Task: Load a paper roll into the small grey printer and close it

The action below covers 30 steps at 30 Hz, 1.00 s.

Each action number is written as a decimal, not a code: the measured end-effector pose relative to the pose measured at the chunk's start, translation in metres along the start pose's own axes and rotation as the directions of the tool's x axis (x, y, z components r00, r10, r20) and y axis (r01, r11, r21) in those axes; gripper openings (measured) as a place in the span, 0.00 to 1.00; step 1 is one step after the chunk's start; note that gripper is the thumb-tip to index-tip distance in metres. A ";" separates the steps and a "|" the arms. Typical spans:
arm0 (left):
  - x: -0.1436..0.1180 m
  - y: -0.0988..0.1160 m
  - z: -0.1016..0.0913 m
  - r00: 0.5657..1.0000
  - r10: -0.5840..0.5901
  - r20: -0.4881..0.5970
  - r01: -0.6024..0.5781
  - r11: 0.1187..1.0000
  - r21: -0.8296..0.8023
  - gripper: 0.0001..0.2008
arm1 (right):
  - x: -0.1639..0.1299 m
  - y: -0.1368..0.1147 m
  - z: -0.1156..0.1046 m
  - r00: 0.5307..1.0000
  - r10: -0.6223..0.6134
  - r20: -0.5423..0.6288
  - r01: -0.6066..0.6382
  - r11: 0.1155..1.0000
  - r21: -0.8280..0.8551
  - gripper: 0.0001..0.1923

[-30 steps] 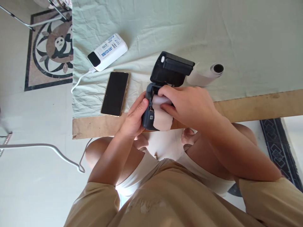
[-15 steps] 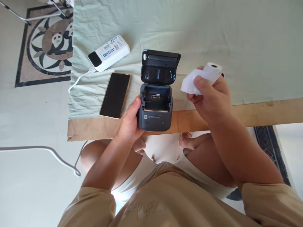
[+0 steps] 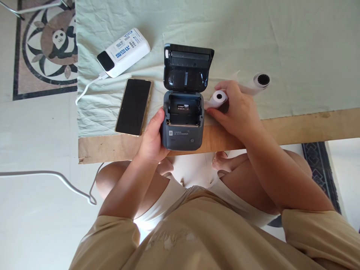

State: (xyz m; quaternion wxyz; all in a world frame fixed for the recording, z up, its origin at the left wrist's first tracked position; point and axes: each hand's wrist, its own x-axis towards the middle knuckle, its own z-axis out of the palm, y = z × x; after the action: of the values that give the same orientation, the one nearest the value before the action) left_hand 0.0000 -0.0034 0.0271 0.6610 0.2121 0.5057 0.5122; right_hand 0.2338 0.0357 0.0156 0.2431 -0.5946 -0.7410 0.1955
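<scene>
Head view: the small dark printer (image 3: 183, 120) sits at the centre of the frame on the near edge of the table (image 3: 295, 127), its lid (image 3: 188, 67) swung fully open and standing toward the top of the frame, the paper bay (image 3: 184, 111) exposed and holding no roll. The left hand (image 3: 152, 138) grips the printer's left side, thumb along the casing and fingers wrapped beneath, closed firmly on it. The right hand (image 3: 239, 112), just right of centre, is closed on a small white paper roll (image 3: 218, 99), held just beside the printer's right wall at the level of the open bay; the roll's dark core faces the camera, and whether the roll touches the casing cannot be told. A second white roll (image 3: 257, 83) lies on the pale green cloth (image 3: 281, 45) further right, apart from the hand. A black phone (image 3: 133, 107) lies face up left of the printer, near the left hand without touching it. A white power bank (image 3: 123, 52) rests in the upper left on the cloth, with a white cable (image 3: 84, 88) running off its end and down over the table edge. The person's knees and a tan garment fill the lower frame
</scene>
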 end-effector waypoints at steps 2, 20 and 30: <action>0.001 0.000 0.000 1.000 -0.012 0.020 0.012 1.000 0.000 0.25 | -0.004 -0.006 -0.008 0.992 -0.081 -0.100 0.086 0.996 0.040 0.25; 0.000 0.002 0.005 0.999 0.009 0.032 -0.009 1.000 -0.001 0.24 | 0.006 0.034 -0.043 0.961 0.243 -0.130 -0.250 0.967 -0.044 0.33; -0.001 0.002 0.005 1.000 0.004 0.010 -0.004 1.000 0.013 0.26 | 0.020 0.049 -0.036 0.800 0.577 -0.164 -0.256 0.576 0.776 0.37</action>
State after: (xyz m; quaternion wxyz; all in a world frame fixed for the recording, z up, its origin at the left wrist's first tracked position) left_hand 0.0039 -0.0018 0.0309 0.6611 0.2197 0.5054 0.5092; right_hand 0.2897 0.0659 0.0186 0.5477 -0.6369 -0.3705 0.3964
